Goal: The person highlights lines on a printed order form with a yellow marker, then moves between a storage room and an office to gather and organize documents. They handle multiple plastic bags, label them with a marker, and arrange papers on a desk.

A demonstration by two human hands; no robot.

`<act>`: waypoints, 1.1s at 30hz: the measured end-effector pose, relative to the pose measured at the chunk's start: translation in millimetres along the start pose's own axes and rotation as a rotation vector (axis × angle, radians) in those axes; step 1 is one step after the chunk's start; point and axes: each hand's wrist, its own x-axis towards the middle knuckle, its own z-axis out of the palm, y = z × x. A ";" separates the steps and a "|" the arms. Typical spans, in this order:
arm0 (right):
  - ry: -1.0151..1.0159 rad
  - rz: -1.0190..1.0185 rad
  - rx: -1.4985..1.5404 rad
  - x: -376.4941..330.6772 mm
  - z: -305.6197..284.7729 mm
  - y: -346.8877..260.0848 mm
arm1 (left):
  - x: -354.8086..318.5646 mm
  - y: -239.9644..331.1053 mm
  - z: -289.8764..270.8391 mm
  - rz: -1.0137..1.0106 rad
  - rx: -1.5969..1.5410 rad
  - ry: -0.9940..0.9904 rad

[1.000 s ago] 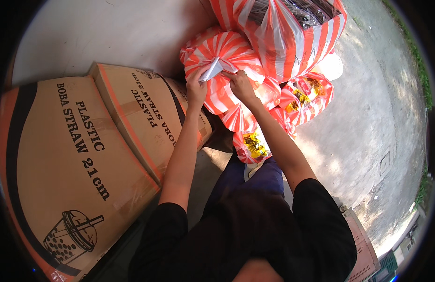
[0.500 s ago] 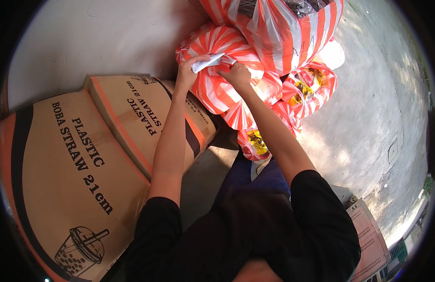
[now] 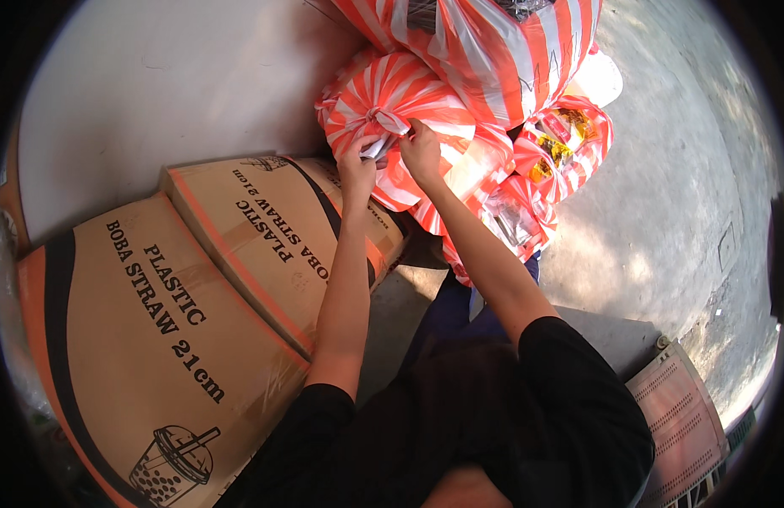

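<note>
Both my hands work at the knotted neck of a red-and-white striped plastic bag point(image 3: 392, 93) that sits on a pile of similar bags. My left hand point(image 3: 356, 169) pinches the twisted white end of the bag from below. My right hand point(image 3: 422, 152) grips the same knot from the right side. The bag is full and round, resting against a white wall. Beneath it lie more striped bags point(image 3: 494, 169), some showing yellow packets inside.
Two large brown cardboard boxes point(image 3: 265, 229) point(image 3: 129, 339) with black printing and a drink drawing stand at my left against the white wall point(image 3: 172, 93). A bigger striped bag point(image 3: 494, 51) tops the pile. Grey concrete ground point(image 3: 663, 195) spreads right; a reddish slatted crate point(image 3: 680, 423) lies lower right.
Both hands stayed on the bag's knot while the view shifted; the twisted white end, earlier sticking up between the hands, is now pulled down tighter under my fingers.
</note>
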 end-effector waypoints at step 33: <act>-0.436 -0.131 0.175 61.4 -90.2 -12.0 | 53.8 17.3 17.9 -0.021 1.037 -0.615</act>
